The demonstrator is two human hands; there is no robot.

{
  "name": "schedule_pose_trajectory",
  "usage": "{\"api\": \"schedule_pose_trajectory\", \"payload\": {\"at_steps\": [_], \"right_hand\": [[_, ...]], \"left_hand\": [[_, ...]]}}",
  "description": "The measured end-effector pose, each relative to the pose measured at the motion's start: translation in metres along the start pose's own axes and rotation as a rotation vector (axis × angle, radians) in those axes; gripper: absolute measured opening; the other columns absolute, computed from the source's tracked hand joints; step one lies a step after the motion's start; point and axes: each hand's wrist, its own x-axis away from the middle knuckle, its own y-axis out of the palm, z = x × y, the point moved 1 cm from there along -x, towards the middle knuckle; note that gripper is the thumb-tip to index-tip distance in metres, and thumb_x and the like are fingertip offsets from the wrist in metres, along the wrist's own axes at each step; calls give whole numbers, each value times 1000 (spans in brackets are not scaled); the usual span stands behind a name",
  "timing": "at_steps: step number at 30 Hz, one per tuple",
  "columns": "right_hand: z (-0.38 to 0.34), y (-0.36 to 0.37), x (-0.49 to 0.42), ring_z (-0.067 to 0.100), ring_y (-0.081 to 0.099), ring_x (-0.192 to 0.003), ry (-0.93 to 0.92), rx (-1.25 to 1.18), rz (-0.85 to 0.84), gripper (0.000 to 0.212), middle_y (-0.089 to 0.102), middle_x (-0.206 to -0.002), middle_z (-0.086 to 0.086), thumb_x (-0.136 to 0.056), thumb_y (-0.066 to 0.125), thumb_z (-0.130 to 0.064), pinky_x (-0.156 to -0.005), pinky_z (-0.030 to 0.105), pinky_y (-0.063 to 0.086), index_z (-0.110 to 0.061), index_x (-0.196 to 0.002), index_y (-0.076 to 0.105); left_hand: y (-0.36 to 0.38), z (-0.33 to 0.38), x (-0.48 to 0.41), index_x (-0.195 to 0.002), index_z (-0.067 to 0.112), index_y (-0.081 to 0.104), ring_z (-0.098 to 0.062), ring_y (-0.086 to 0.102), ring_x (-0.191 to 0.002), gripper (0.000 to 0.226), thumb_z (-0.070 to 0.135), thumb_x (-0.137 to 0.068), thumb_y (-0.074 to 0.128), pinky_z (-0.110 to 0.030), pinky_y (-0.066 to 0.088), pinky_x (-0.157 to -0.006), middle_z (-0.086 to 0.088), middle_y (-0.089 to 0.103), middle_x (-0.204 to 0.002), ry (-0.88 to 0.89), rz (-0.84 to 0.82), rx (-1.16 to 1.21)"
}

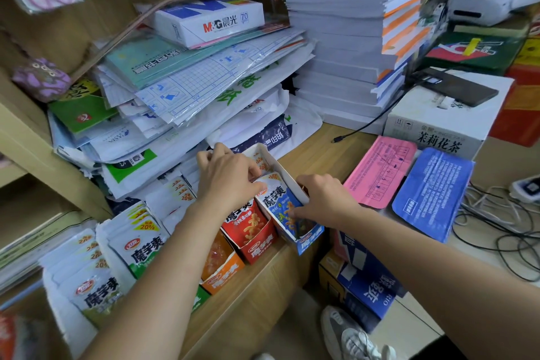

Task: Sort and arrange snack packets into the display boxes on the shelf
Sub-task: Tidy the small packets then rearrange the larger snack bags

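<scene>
Okay, wooden shelf (321, 152) carries the blue display box (309, 238), just right of the red box (260, 248). Blue snack packet (277, 199) stands inside it; left hand (230, 175) grips its top, right hand (324, 199) seems to pinch its lower edge.

Glossy plastic snack packets (280, 202); matt cardboard display box (306, 238); wood-look shelf (251, 280), probably laminate.
</scene>
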Motion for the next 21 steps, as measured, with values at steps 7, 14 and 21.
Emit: {"api": "schedule_pose_trajectory", "payload": {"at_steps": [7, 14, 21], "right_hand": [[-4, -1, 1, 14, 60, -83, -76, -183, 158, 75, 62, -117, -7, -76, 85, -35, -76, 33, 52, -31, -139, 45], [-8, -2, -8, 24, 61, -93, -262, -12, 277, 94, 41, -132, -8, -77, 85, -31, -74, 44, 54, -36, -150, 26], [-3, -5, -13, 10, 58, -94, -209, -224, 263, 66, 55, -114, -13, -71, 89, -32, -82, 38, 54, -23, -130, 62]], "left_hand": [[-3, 2, 0, -81, 32, 73, -9, 44, -109, 4, 34, -83, 77, -36, 16, -87, 18, 60, -72, -2, 214, 194], [-14, 7, 16, -82, 25, 79, 41, 9, -101, 4, 25, -81, 82, -45, 38, -86, 29, 44, -69, 105, 371, 386], [0, -3, 13, -85, 39, 76, -5, 50, -91, 10, 46, -90, 70, -28, 17, -83, 17, 66, -77, 126, 276, 287]]}}
